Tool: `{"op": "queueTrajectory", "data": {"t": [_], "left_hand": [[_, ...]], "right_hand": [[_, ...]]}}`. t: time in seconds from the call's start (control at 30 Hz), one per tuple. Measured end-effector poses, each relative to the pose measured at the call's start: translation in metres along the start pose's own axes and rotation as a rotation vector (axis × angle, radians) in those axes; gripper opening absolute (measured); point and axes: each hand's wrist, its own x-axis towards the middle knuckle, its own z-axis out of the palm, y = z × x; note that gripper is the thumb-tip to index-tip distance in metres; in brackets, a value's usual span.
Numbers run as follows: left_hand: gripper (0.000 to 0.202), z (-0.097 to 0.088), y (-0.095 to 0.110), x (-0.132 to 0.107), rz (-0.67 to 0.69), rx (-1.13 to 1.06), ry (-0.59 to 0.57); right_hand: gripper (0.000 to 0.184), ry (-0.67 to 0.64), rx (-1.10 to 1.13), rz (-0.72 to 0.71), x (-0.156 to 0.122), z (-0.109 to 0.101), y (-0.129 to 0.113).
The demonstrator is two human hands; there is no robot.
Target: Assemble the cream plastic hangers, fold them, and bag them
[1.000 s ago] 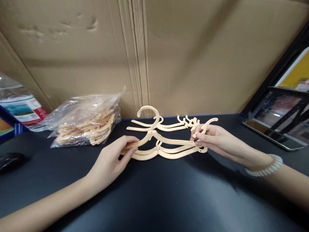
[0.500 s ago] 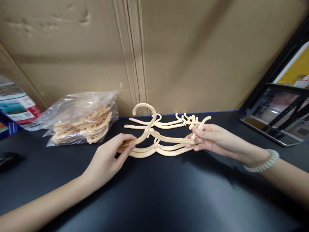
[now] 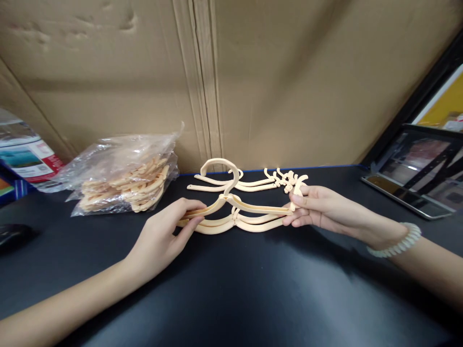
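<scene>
A cream plastic clothes hanger (image 3: 260, 207) is raised a little above the table, its large hook pointing up. My left hand (image 3: 164, 233) is closed on its left arm, thumb in front and fingers behind. At the hanger's right end, my right hand (image 3: 321, 207) pinches a small cream curved hook (image 3: 299, 185) against the arm's tip. Whether the hook is fastened there I cannot tell. Just below, other cream hangers (image 3: 258, 227) lie together on the table, partly hidden by both hands. Behind lie more hangers (image 3: 249, 187) and a small heap of loose hooks (image 3: 282, 178).
A clear plastic bag (image 3: 123, 180) full of cream hangers sits at the left on the black table (image 3: 231, 299). Beyond it stands a large labelled bottle (image 3: 27, 154). A black mouse (image 3: 14, 236) lies at far left. Cardboard (image 3: 289, 86) closes off the back; a glossy framed panel (image 3: 405, 193) is at right.
The held hanger has turned slightly, its large hook shifting to the right. The small hook in my right hand has tilted and sits closer over the arm's tip.
</scene>
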Motion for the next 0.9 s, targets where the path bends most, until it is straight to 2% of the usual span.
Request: {"op": "queueTrajectory", "data": {"t": [0.17, 0.5, 0.7, 0.9], "left_hand": [[0.014, 0.001, -0.001, -0.001, 0.001, -0.017, -0.025], [0.013, 0.001, -0.002, -0.001, 0.017, -0.026, -0.014], [0.015, -0.001, -0.001, -0.002, 0.038, -0.009, -0.024], [0.017, 0.0, -0.001, -0.001, -0.007, -0.007, -0.016]], "right_hand": [[0.027, 0.047, -0.072, -0.039, -0.002, 0.004, -0.001], [0.038, 0.192, -0.238, -0.264, 0.002, 0.014, 0.007], [0.036, 0.244, -0.303, -0.379, 0.0, 0.019, 0.008], [0.03, 0.258, -0.315, -0.432, 0.002, 0.018, 0.014]]}}
